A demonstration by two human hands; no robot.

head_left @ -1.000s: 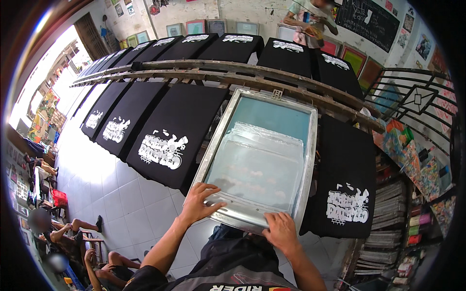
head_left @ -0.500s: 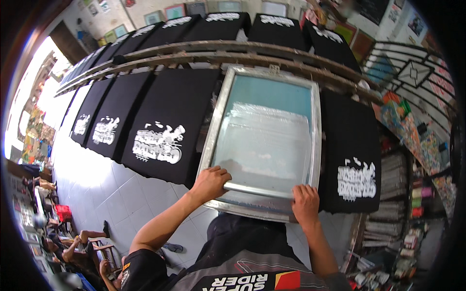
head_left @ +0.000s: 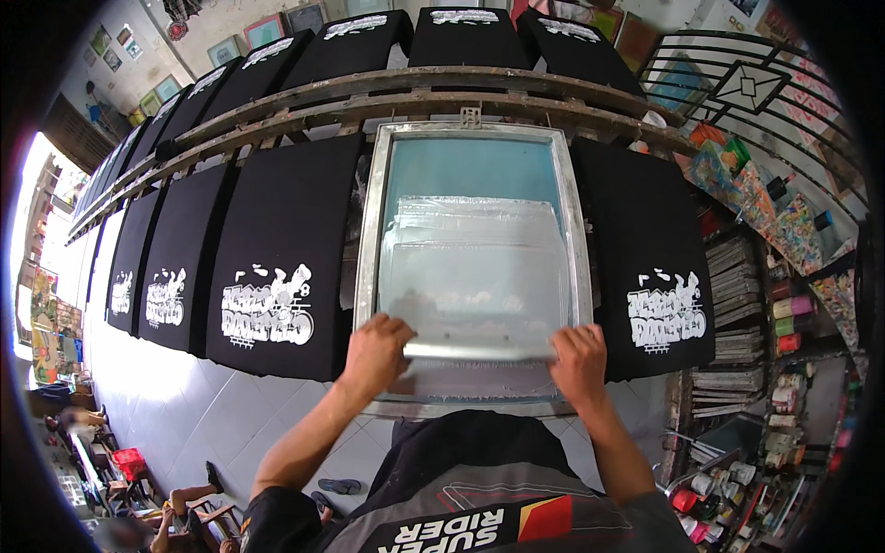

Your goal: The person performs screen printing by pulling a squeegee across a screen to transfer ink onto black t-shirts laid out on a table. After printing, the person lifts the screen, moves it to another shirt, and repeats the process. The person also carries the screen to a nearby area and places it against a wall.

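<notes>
A silver-framed printing screen [head_left: 369, 221] with teal mesh [head_left: 470, 166] lies over the bench in front of me. Streaky white ink [head_left: 475, 226] coats the middle of the mesh. Across its near part lies a long metal-handled squeegee [head_left: 479, 352]. My left hand [head_left: 376, 358] is closed around its left end, and my right hand [head_left: 579, 364] grips the right end. Both hands are slightly blurred. Behind the squeegee, nearer my body, a greyish strip of mesh with a thin white ink line shows. What lies beneath the screen is mostly hidden.
Black shirts with white prints hang on boards left [head_left: 267, 304] and right [head_left: 668, 309] of the screen, with more in a far row beyond wooden rails [head_left: 369, 103]. Stacked frames [head_left: 733, 323] and ink containers [head_left: 784, 396] stand at right. People sit at lower left.
The squeegee has moved slightly away from the screen's near rim, with both hands still on it. More mesh shows behind it. My view has shifted a little to the right.
</notes>
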